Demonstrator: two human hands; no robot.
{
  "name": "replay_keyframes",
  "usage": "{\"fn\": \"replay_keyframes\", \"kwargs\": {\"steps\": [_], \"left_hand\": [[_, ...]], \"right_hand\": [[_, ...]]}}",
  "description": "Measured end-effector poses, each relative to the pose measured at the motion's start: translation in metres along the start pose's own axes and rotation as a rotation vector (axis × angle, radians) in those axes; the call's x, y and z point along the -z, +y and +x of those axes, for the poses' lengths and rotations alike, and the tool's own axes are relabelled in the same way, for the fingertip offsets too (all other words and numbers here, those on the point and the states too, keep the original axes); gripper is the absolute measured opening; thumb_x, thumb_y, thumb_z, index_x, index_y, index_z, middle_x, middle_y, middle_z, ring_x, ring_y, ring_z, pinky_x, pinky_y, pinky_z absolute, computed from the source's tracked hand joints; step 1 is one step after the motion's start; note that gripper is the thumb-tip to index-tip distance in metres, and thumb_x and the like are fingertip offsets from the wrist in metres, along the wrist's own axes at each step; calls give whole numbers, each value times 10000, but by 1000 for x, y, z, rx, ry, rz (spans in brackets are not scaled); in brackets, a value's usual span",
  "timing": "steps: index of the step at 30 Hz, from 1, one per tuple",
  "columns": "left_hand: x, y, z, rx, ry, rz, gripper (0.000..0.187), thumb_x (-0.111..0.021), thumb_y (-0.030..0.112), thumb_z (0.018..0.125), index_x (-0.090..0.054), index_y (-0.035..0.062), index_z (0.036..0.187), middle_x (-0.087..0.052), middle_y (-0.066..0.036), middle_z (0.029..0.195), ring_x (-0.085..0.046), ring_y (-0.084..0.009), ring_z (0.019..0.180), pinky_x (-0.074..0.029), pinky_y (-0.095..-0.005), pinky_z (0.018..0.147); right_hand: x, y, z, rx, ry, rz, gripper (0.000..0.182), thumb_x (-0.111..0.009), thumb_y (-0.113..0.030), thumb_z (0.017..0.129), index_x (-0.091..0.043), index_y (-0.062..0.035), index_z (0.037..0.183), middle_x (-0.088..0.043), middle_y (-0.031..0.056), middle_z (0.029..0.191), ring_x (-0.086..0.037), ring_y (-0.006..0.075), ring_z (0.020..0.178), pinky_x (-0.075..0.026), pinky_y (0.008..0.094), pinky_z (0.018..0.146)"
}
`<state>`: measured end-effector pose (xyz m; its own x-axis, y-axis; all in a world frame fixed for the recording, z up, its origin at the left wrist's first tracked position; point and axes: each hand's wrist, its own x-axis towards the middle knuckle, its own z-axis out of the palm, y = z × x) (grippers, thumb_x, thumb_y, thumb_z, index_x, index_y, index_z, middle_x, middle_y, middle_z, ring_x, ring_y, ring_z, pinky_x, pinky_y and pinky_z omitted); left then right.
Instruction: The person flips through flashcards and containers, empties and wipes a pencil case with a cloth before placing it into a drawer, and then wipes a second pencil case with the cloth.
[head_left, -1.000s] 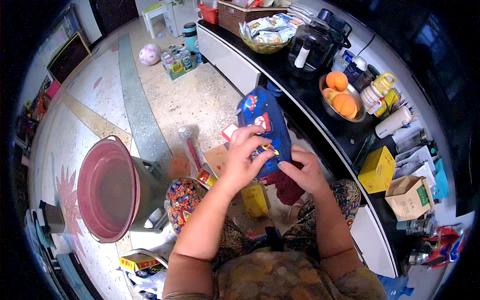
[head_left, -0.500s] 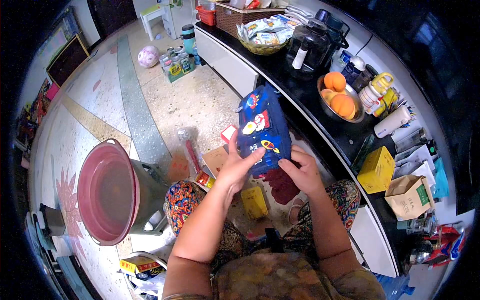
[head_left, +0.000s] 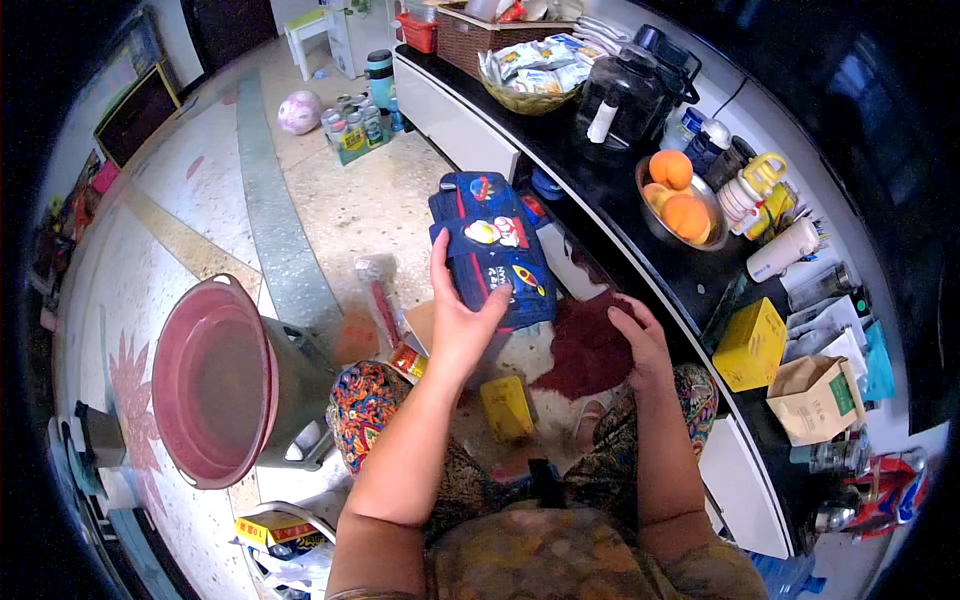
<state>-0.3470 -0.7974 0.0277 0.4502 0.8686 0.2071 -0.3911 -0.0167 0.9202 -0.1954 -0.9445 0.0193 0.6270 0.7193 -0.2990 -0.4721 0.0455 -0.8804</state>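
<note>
My left hand (head_left: 465, 325) grips a dark blue fabric pouch (head_left: 495, 250) by its near left side, thumb on top. Cartoon patches, a rocket shape and red trim decorate the pouch, which resembles a pencil case. Off the pouch, to its lower right, my right hand (head_left: 645, 345) is held with fingers apart and nothing visible in it. Beside and behind that hand is a dark red cloth (head_left: 585, 350), lower down by the cabinet. On the floor between my legs lies a yellow box (head_left: 507, 408).
A pink basin (head_left: 215, 385) rests on a stand at left. To the right, the black countertop holds a fruit bowl (head_left: 725, 238), a yellow tissue-like box (head_left: 750, 345), a paper bag (head_left: 815, 395) and a dark jug (head_left: 620, 105). Cans (head_left: 355, 130) and a ball (head_left: 299, 112) are on the floor.
My right hand has come off the pouch and moved right. The pouch has shifted left in my left hand and turned, uncovering more of the dark red cloth.
</note>
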Motion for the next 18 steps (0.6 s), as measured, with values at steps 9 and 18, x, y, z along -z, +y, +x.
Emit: {"fn": "replay_keyframes", "kwargs": {"steps": [9, 18], "left_hand": [[-9, -12, -6, -293, 64, 456, 798, -600, -37, 658, -136, 66, 1298, -360, -160, 1184, -412, -206, 1061, -340, -311, 904], [-19, -9, -17, -225, -16, 313, 749, -535, -95, 676, -145, 57, 1298, -393, -144, 1149, -456, -196, 993, -387, -277, 844]], "right_hand": [[-69, -2, -17, 1096, -26, -1359, 238, -610, -77, 612, -607, -128, 844, -479, 63, 786, -475, 246, 760, -398, 353, 659], [-51, 7, -11, 902, 1, -1365, 225, -575, -72, 623, -620, -124, 837, -480, 78, 779, -480, 264, 780, -408, 369, 669]]}}
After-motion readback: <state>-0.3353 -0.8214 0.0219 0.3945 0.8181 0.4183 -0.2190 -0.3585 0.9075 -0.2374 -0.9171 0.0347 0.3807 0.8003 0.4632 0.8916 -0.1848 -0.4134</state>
